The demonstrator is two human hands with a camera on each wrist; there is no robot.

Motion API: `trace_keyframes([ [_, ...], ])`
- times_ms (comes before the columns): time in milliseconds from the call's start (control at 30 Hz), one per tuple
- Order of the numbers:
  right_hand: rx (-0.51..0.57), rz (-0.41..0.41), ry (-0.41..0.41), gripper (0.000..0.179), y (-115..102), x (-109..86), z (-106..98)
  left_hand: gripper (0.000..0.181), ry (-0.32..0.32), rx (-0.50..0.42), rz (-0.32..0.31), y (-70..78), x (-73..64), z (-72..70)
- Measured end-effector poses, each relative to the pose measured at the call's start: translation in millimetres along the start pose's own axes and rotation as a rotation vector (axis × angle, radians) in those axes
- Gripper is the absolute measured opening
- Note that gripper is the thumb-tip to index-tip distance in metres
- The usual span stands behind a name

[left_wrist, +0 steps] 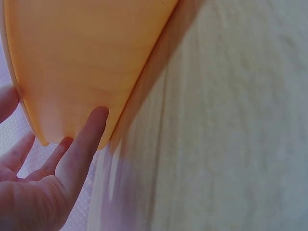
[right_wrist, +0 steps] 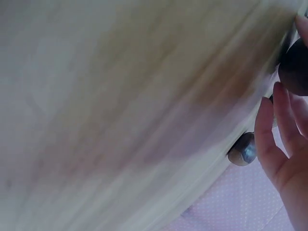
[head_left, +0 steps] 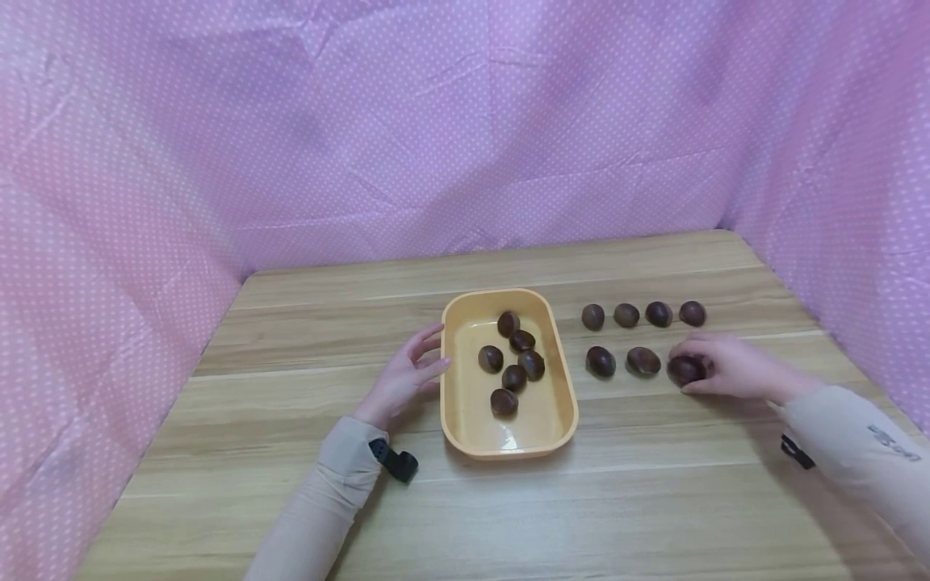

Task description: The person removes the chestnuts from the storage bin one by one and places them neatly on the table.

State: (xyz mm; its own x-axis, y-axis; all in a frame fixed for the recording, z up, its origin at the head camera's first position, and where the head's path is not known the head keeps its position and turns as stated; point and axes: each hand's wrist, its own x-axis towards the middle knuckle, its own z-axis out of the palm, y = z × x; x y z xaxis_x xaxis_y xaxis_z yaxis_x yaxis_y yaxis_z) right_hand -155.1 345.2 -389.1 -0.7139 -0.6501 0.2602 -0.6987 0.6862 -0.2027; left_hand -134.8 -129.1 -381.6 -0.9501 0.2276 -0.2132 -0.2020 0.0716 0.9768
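My right hand (head_left: 744, 368) pinches a dark brown chestnut (head_left: 686, 370) between thumb and fingertips at the right end of the near row. In the right wrist view that chestnut (right_wrist: 294, 67) is partly cut off by the frame's edge. Two more chestnuts, one of them just left of my fingers (head_left: 643, 361), share this row. Behind it runs a second row, ending in a chestnut (head_left: 693, 313) at the right. My left hand (head_left: 398, 378) rests with loosely extended fingers against the left side of a yellow plastic tub (head_left: 568, 411). Several chestnuts lie inside the tub.
The wooden table (head_left: 276, 452) bears the tub near its middle and the chestnut rows to the right. Pink dotted cloth (head_left: 407, 129) hangs behind the table and along both sides. A black wrist strap (head_left: 393, 461) shows on the left sleeve.
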Motion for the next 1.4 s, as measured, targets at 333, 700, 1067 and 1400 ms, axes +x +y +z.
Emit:
trace_keyframes([
  [333,0.104,0.172,-0.061,0.041,3,4.8,-1,0.064,-0.002,0.002,0.005,-0.9,0.0,-0.6],
  [700,0.184,0.311,-0.125,0.051,3,10.0,-7,0.065,-0.001,-0.012,-0.01,-1.0,-0.4,1.0],
  [1067,0.163,0.26,-0.082,0.046,-9,32.0,-33,0.064,0.004,0.008,-0.01,2.3,-1.1,0.3],
  [1400,0.241,0.241,-0.082,0.04,-36,56.3,-30,0.065,-0.001,-0.02,-0.009,3.4,-3.4,0.4],
])
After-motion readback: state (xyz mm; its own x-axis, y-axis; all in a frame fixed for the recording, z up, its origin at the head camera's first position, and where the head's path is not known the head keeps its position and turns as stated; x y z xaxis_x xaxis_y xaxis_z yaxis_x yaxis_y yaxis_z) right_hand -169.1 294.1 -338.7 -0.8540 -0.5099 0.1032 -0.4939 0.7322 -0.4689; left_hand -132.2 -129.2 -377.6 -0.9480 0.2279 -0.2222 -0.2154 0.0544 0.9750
